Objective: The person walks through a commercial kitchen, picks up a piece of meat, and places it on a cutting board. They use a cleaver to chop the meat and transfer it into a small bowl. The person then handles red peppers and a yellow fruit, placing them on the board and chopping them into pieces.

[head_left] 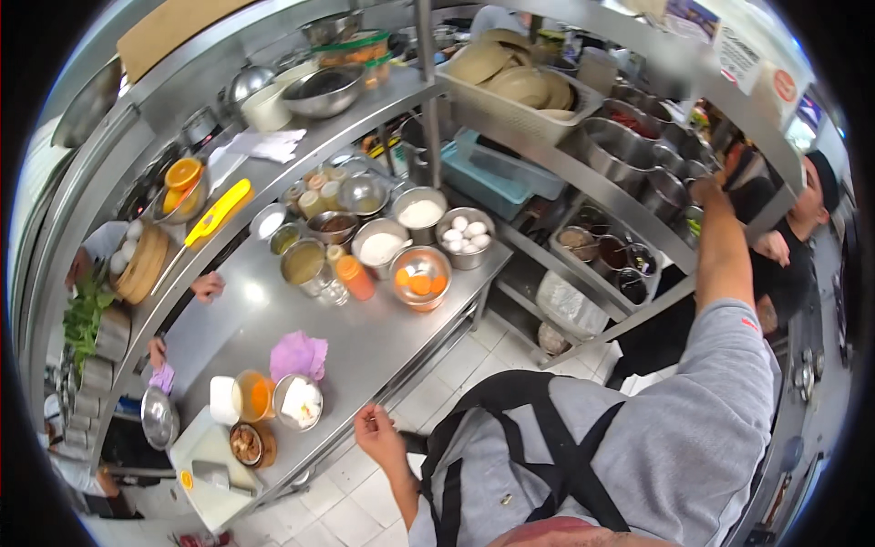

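The largest thing here is the steel bench, with the pot of eggs standing near its right end. Next comes the steel rack, to the right of the egg pot; beyond it on that side, well apart from the pot, is a co-worker in black. On the rack, farther from the wearer than the egg pot, sits a white crate of stacked dishes, with a blue bin below it. The cutting board lies well to the pot's left and nearer the wearer. The steel containers stand grouped on the rack, to the right of the egg pot and farther off. Just beside the pot, to its near left, is a bowl of yolks; farther left lie a crumpled purple cloth and a bowl of white food. Of the wearer's hands, the right hand reaches to those containers, right of the pot, and I cannot tell whether it grips anything; the left hand, nearer the wearer and left of the pot, is loosely curled beside the bench edge with nothing visible in it. Smaller still are an orange squeeze bottle, left of the egg pot, and a slice of orange on the board.
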The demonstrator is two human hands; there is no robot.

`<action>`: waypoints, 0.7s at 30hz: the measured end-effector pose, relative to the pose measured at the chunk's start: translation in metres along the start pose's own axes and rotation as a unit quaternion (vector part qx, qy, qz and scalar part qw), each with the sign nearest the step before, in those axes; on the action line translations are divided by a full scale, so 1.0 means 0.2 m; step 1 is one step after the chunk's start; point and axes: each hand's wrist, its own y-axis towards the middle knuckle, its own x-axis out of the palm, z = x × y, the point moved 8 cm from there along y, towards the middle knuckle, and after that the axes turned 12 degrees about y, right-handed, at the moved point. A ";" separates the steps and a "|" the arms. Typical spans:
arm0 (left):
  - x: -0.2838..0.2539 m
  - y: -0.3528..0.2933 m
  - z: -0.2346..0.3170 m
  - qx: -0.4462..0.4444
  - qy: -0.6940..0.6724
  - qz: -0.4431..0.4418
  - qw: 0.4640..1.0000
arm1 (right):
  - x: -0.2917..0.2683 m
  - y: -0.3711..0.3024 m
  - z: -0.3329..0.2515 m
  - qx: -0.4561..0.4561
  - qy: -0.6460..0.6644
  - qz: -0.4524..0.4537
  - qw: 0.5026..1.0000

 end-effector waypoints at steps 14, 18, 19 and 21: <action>0.03 0.43 0.31 0.097 0.024 -0.128 0.987 | -0.74 -0.31 -0.17 0.124 0.138 -0.009 0.983; -0.02 0.45 0.30 0.110 0.025 -0.137 0.984 | -1.01 -0.29 -0.38 0.085 0.106 0.054 0.989; -0.04 0.44 0.30 0.124 0.021 -0.135 0.983 | -1.03 -0.31 -0.53 0.036 0.153 0.042 0.987; -0.15 0.45 0.20 0.123 0.021 -0.108 0.986 | -1.05 -0.39 -0.89 -0.063 0.255 -0.003 0.965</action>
